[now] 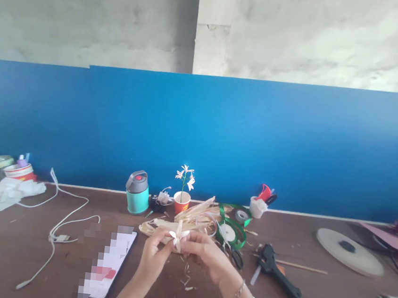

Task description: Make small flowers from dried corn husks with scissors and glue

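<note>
Between the fingertips of both hands is a small pale flower (177,236) with pointed petals, held up over the table. My left hand (157,249) pinches it from the left side. From the right, my right hand (205,254) has its thumb and fingers closed on the same flower; some of these fingers are hidden. Just behind the hands lies a heap of dried corn husks (195,217). A red paper cup (181,205) stands farther back, with a green stem of similar pale flowers (185,173) upright in it.
Right of the hands are scissors (234,256), green ribbon rolls (240,236) and a black glue gun (276,271) with its cord. A phone (111,268) lies left. Behind stand a turquoise flask (137,194) and a blue partition (221,137). White cables (57,229) trail at far left.
</note>
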{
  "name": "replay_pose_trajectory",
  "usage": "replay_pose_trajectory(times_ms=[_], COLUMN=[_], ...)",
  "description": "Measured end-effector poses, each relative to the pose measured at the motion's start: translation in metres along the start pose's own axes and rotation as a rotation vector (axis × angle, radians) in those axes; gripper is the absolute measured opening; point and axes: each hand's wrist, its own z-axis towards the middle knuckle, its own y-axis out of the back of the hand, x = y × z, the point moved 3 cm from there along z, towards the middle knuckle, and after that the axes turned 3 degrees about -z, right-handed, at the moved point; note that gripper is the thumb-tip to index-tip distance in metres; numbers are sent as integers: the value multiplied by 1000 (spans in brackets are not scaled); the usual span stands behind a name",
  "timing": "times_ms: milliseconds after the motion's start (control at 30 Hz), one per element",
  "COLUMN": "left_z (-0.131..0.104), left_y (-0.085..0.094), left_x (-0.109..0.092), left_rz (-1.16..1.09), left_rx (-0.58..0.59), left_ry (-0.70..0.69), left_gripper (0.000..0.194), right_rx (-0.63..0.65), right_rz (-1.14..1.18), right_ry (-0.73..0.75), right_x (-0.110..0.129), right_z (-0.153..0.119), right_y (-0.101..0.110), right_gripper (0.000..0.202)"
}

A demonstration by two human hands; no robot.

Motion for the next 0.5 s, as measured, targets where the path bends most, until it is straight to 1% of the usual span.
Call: replay_pose_trajectory(times_ms=[133,267,400,500], left_z=[0,0,0,0], left_y=[0,-2,-2,0], left_x=[2,4,8,7], left_rz=[-4,-35,-53,-44], left_rx=[-6,13,39,24], left_ry=[11,48,74,39], left_gripper=[18,18,19,18], right_rx=[3,-12,6,24], right_rz=[-32,-38,-70,-80], right_ry=[45,56,70,66], right_x=[0,0,-1,0], right_z=[-1,0,1,2], right_y=[-5,-6,-2,3], right_gripper=[24,27,27,25])
